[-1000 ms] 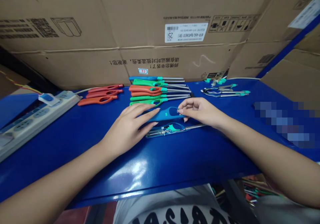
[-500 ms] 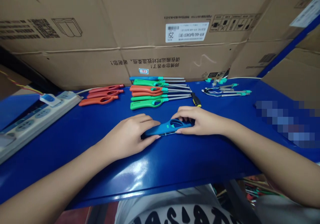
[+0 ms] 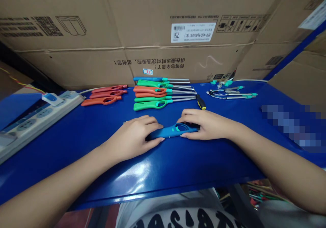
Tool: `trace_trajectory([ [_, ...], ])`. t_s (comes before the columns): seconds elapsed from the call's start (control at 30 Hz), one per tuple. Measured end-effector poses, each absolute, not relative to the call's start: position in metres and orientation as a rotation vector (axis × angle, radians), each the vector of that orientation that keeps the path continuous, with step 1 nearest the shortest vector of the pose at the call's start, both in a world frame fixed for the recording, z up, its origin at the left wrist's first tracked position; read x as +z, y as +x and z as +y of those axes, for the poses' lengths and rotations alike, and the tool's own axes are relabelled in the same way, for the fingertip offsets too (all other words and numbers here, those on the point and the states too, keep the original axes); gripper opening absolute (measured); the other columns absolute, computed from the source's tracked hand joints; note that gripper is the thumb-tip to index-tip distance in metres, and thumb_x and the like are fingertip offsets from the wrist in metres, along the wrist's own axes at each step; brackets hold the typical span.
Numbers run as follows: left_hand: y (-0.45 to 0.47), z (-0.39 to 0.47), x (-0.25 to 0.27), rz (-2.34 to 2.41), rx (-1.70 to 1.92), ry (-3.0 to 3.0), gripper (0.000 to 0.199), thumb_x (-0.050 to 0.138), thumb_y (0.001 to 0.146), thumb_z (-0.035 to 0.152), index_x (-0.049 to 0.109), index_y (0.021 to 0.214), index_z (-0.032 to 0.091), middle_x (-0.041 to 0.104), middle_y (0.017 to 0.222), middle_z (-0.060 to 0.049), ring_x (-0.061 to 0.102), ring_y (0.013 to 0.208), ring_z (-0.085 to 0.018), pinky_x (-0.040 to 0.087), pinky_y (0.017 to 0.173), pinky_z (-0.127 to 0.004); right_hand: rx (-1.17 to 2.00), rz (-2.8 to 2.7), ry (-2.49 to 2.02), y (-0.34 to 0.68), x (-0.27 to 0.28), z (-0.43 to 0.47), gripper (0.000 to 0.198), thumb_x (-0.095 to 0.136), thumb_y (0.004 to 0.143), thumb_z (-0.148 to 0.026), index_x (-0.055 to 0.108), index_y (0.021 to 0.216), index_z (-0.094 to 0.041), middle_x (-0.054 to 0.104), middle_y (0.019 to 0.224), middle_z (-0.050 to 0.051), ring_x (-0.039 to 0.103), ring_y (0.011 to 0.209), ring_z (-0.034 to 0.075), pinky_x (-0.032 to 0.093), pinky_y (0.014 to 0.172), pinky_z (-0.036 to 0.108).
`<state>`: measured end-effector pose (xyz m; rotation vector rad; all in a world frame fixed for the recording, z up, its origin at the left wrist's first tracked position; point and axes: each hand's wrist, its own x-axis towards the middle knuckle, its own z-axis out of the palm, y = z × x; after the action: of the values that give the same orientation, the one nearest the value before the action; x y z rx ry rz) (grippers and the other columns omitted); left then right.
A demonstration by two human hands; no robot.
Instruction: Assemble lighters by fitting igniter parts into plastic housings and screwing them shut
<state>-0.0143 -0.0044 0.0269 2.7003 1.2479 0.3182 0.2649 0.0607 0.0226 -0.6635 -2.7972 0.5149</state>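
Note:
A blue stick lighter casing [image 3: 168, 132] lies level between my hands, low over the blue tabletop. My left hand [image 3: 136, 137] pinches its handle end between thumb and fingers. My right hand [image 3: 203, 124] grips the other end, near the trigger loop, with the thumb along the lower edge; the tip of this end is partly hidden by my fingers. Green trigger parts show in the loop. Beyond my hands lies a row of assembled stick lighters [image 3: 149, 105], green, orange and blue, with metal rods pointing right.
A black and yellow screwdriver [image 3: 201, 102] lies by the rod ends. Red empty casings [image 3: 102, 101] are at the left, beside a white power strip [image 3: 35, 119]. Rod assemblies with wires [image 3: 231, 94] and small green parts [image 3: 224, 83] lie back right. A cardboard wall [image 3: 89, 65] stands behind.
The gap with wire-like parts along the casing's near edge has narrowed, and its halves sit closer together. Both hands keep their hold, with the view shifted slightly.

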Motion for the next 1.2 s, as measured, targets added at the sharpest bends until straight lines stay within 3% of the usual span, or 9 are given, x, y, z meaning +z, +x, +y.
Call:
trace_trajectory([
  [0.17, -0.015, -0.005, 0.029, 1.277, 0.298, 2.690, 0.029, 0.066, 0.095, 0.038, 0.070, 0.119, 0.022, 0.070, 0.108, -0.006, 0.068, 0.102, -0.025, 0.056, 0.083, -0.036, 0.465, -2.789, -0.641, 0.264, 0.022, 0.060, 0.038, 0.067, 0.092, -0.039, 0.067, 0.125, -0.020, 0.065, 0.116, 0.009, 0.066, 0.097, 0.021, 0.053, 0.078, 0.031],
  [0.37, -0.012, -0.006, 0.027, 1.305, 0.345, 2.629, 0.028, 0.072, 0.091, 0.036, 0.072, 0.115, 0.021, 0.069, 0.104, -0.005, 0.069, 0.096, -0.022, 0.056, 0.080, -0.033, 0.491, -2.759, -0.599, 0.262, 0.016, 0.059, 0.038, 0.064, 0.094, -0.038, 0.067, 0.126, -0.017, 0.065, 0.119, 0.011, 0.067, 0.104, 0.022, 0.054, 0.090, 0.033],
  [0.5, -0.006, -0.012, 0.026, 1.341, 0.259, 2.856, 0.024, 0.069, 0.092, 0.030, 0.071, 0.112, 0.018, 0.069, 0.099, -0.007, 0.068, 0.090, -0.024, 0.055, 0.074, -0.033, 0.291, -2.842, -0.623, 0.259, 0.016, 0.055, 0.037, 0.062, 0.093, -0.034, 0.067, 0.125, -0.015, 0.068, 0.117, 0.013, 0.069, 0.097, 0.024, 0.056, 0.085, 0.037],
  [0.73, -0.006, -0.012, 0.025, 1.301, 0.359, 2.942, 0.027, 0.057, 0.101, 0.033, 0.067, 0.117, 0.014, 0.071, 0.099, -0.007, 0.068, 0.087, -0.023, 0.055, 0.075, -0.034, 0.098, -2.770, -0.509, 0.260, 0.018, 0.052, 0.026, 0.052, 0.101, -0.033, 0.069, 0.107, -0.015, 0.073, 0.092, 0.008, 0.068, 0.081, 0.020, 0.051, 0.072, 0.030],
  [0.93, -0.007, -0.009, 0.021, 1.229, 0.497, 2.817, 0.029, 0.048, 0.105, 0.037, 0.069, 0.106, 0.016, 0.069, 0.090, -0.006, 0.066, 0.083, -0.020, 0.051, 0.070, -0.028, 0.000, -2.739, -0.504, 0.261, 0.018, 0.049, 0.027, 0.047, 0.104, -0.033, 0.066, 0.095, -0.016, 0.070, 0.081, 0.006, 0.064, 0.071, 0.018, 0.046, 0.064, 0.029],
  [1.2, -0.017, -0.001, 0.024, 1.214, 0.643, 2.868, 0.027, 0.052, 0.103, 0.033, 0.068, 0.113, 0.015, 0.071, 0.096, -0.008, 0.067, 0.089, -0.022, 0.054, 0.080, -0.033, 0.246, -2.607, -0.598, 0.266, 0.022, 0.061, 0.020, 0.060, 0.098, -0.038, 0.066, 0.099, -0.019, 0.073, 0.095, 0.007, 0.069, 0.087, 0.019, 0.052, 0.078, 0.030],
])
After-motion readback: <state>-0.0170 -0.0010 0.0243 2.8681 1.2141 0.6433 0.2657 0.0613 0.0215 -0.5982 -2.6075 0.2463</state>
